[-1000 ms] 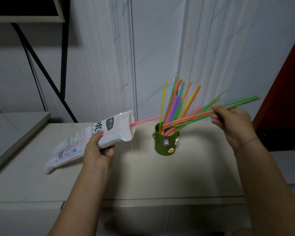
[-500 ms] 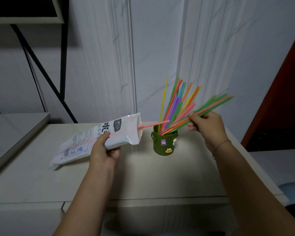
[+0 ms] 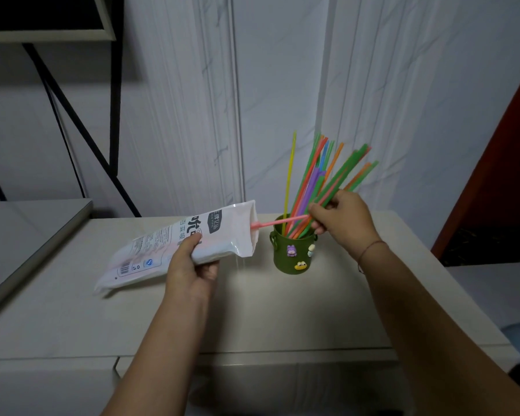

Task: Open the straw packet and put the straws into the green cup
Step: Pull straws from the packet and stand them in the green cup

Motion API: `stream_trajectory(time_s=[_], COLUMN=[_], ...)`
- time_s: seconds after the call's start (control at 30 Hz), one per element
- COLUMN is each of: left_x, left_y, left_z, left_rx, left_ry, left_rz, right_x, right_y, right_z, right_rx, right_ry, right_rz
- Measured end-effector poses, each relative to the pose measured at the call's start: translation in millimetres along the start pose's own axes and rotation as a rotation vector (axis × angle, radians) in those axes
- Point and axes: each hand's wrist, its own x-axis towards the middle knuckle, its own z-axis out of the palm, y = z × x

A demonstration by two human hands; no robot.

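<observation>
Head view is showing the left hand (image 3: 189, 265) clamping its grip on the packet (image 3: 153, 249); right hand (image 3: 345, 217) is pinching straws (image 3: 315, 178), hiding their middles over the cup (image 3: 285, 259).

— Where is the tabletop (image 3: 267, 319) free?
— Along its front edge, and at the back right corner past the green cup (image 3: 291, 253).
— What blocks?
— The straw packet (image 3: 150, 250) slants over the left part. A pink straw (image 3: 278, 221) bridges its mouth to the cup's rim, and straws (image 3: 309, 178) fan above the cup.
</observation>
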Motion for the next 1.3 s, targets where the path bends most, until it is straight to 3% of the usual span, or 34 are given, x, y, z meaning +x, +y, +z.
stream_trajectory(time_s=[0.27,0.53,0.63,0.8,0.9,1.07,1.3], left_x=[0,-3,-5,-9,-11,-15,-23], left_y=[0,0,0,2,2,2,-2], left_z=[1,2,3,3,2,2,7], left_rx=[0.0,-0.002,0.009,0.059,0.096,0.165,0.367], left_ry=[0.0,-0.017,-0.024,-0.047,-0.063,-0.135,-0.287], left_rz=[-0.009,0.002,0.028,0.101,0.156,0.271,0.466], right_x=[-3,-6,-11,-24,-28,-29,-36], right_y=[17,26,22,9,4,-3,-1], right_z=[14,5,6,5,6,10,24], right_rx=[0.219,0.427,0.532,0.481,0.606,1.057,1.11], right_ry=[0.008,0.16,0.086,-0.253,-0.349,-0.315,-0.27], right_rz=[0.083,0.197,0.351,0.574,0.658,0.803,0.854])
